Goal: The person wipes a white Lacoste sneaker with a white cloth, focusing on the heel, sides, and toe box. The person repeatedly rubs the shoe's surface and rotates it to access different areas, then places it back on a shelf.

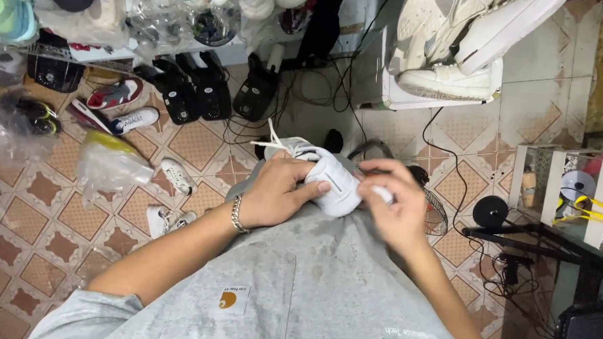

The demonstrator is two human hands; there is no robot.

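The left hand (278,193) grips a white sneaker (328,179) held over the lap, against the grey shirt (296,284). Its fingers wrap round the sneaker's near side, thumb along the top, and a silver bracelet (236,214) sits at the wrist. The right hand (396,204) is on the sneaker's right end, fingers curled around a small white piece (382,192) pressed to the sneaker; what the piece is cannot be told. White laces (270,141) stick out beyond the sneaker, on its far left.

Left of the sneaker, on the tiled floor (27,232), lie a clear plastic bag (108,164), small white shoes (177,176) and a red-and-white pair (115,93). Beyond the sneaker stands a row of black devices (210,91) with tangled cables. Far right of the sneaker, a white box (434,87) carries a pale sneaker. Right of the sneaker, a fan (435,216) lies on the floor beside a black stand (491,212).
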